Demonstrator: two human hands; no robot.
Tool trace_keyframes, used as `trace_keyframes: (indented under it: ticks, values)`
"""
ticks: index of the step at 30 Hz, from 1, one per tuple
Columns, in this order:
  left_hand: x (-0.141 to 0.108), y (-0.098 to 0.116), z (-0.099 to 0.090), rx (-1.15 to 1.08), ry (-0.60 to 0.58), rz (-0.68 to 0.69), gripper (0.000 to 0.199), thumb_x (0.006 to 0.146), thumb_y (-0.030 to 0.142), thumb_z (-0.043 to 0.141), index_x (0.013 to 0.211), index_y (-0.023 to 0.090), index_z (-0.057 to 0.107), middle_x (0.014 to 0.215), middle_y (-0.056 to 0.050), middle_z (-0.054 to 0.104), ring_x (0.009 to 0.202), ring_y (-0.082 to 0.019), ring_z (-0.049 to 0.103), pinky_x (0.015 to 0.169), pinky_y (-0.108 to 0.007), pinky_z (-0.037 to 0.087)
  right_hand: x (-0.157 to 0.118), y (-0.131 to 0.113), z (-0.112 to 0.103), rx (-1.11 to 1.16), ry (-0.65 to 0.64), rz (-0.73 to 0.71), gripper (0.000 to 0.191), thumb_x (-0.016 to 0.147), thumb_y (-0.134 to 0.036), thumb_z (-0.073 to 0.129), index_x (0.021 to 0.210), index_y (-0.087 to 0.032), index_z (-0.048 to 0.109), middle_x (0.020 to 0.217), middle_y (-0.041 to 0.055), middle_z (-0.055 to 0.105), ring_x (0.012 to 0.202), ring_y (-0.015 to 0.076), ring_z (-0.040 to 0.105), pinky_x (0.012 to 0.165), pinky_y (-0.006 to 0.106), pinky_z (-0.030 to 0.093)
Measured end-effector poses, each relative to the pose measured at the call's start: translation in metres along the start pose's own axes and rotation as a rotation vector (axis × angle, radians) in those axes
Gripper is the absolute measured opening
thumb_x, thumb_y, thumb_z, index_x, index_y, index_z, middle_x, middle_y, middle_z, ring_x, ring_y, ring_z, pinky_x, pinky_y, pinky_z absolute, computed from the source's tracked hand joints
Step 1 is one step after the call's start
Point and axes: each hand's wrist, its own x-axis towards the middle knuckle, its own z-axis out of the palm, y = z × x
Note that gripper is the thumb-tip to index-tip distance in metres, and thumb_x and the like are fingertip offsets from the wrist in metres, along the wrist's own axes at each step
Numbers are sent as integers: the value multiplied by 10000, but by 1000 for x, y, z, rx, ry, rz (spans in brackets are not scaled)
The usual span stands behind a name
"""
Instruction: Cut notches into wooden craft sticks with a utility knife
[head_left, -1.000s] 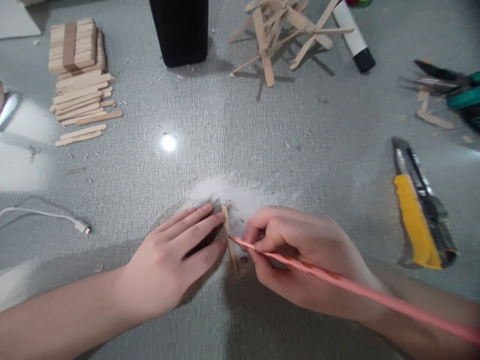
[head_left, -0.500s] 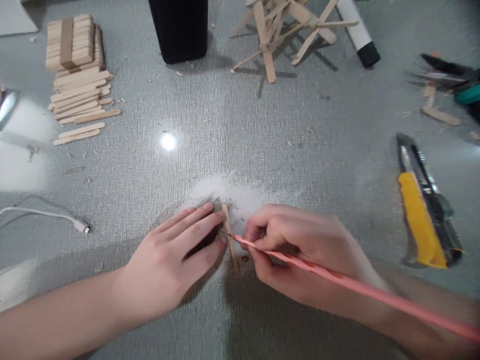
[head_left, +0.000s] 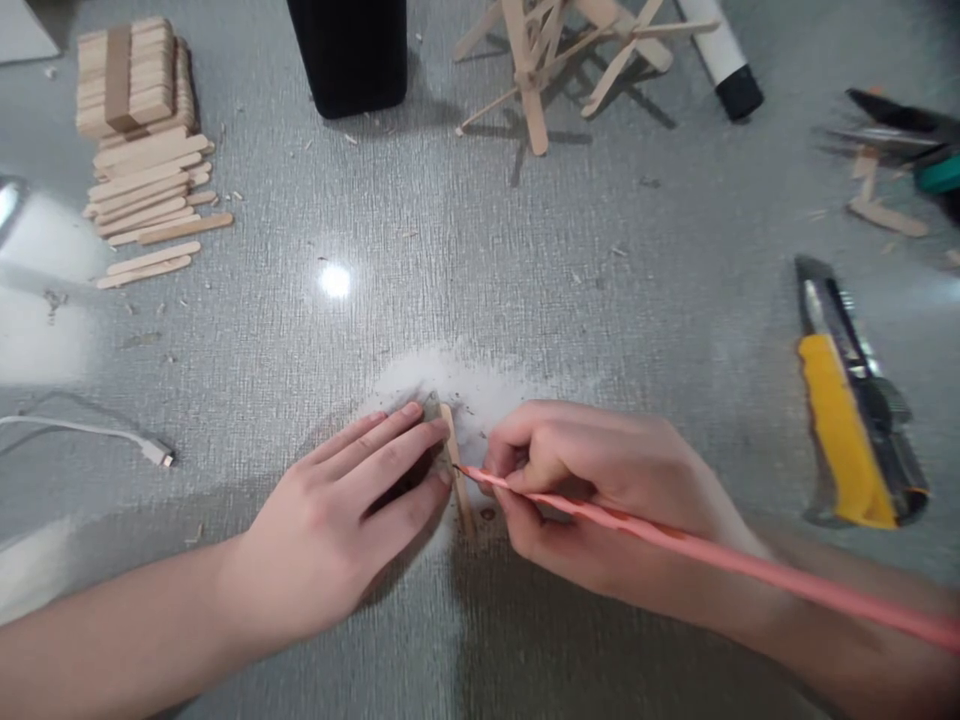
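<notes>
A single popsicle stick [head_left: 460, 490] lies on the table between my two hands, pointing away from me. My left hand [head_left: 352, 500] rests over its left side, fingers stretched out and fingertips at the stick's edge. What lies beneath those fingers is mostly hidden. In my right hand [head_left: 577, 500] a pink pencil [head_left: 675, 540] with orange marks is pinched near its point. The pencil tip touches the popsicle stick around its middle, and the long shaft runs back over my right wrist.
Bundled sticks [head_left: 154, 75] and loose sticks [head_left: 150, 195] lie far left, above a white cable [head_left: 112, 432]. A black container [head_left: 349, 60] and a stick structure [head_left: 532, 80] stand at the back, near a white tube [head_left: 716, 50]. To the right are a yellow utility knife [head_left: 844, 420] and pliers [head_left: 911, 130].
The view has shifted slightly, so the things on the table appear a little higher. Both hands keep nearly the same pose, and the pencil tip stays at the stick.
</notes>
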Motion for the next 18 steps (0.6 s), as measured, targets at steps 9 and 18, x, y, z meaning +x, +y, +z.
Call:
trace_keyframes:
  ticks: [9,18]
  values:
    - [0,1,1,-2,13,-8,172,965,121,604,1093,105,717,1339,-178,672,1301,-355,610,1075,-525,565,-2,2,0,45,-12,-6,262,734,-2,599,701,-210,443,749,-50,620,590,52,539,535,182,423]
    - [0,0,0,5,5,-7,194,967,124,606,1127,110,716,1348,-170,669,1305,-344,610,1071,-519,569,0,2,0,2,-8,-9,242,753,-9,606,712,-213,482,766,-33,633,599,68,561,537,201,428]
